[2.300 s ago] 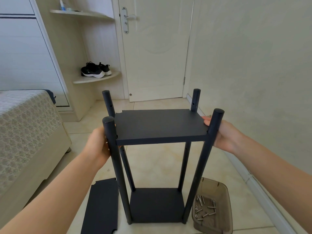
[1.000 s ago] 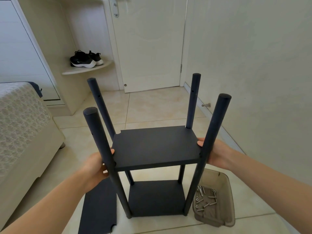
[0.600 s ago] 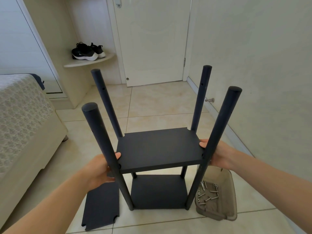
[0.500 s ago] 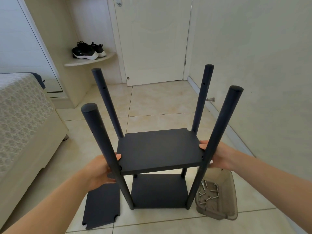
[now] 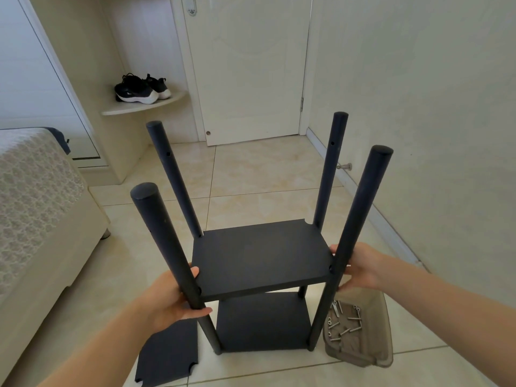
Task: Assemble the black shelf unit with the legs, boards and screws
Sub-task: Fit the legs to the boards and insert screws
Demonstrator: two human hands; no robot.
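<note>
The black shelf unit stands on the tiled floor with four round legs (image 5: 358,219) upright. Its bottom board (image 5: 264,321) rests low between the legs. A second black board (image 5: 261,256) sits level partway down the legs. My left hand (image 5: 173,297) grips that board's left edge beside the near left leg. My right hand (image 5: 358,265) holds its right edge behind the near right leg. A third loose board (image 5: 167,356) lies flat on the floor at the lower left. Several silver screws (image 5: 346,321) lie in a brown translucent tray (image 5: 374,356) at the right.
A bed with a patterned cover (image 5: 33,196) fills the left side. The wall (image 5: 432,135) runs close along the right, with a door stop (image 5: 344,166) near the skirting. A closed white door (image 5: 248,65) and a corner shelf with black shoes (image 5: 139,89) are behind.
The middle board has slid down the legs from near their tops to partway down, with both hands lowering along with it. In the last half second it has barely moved.
</note>
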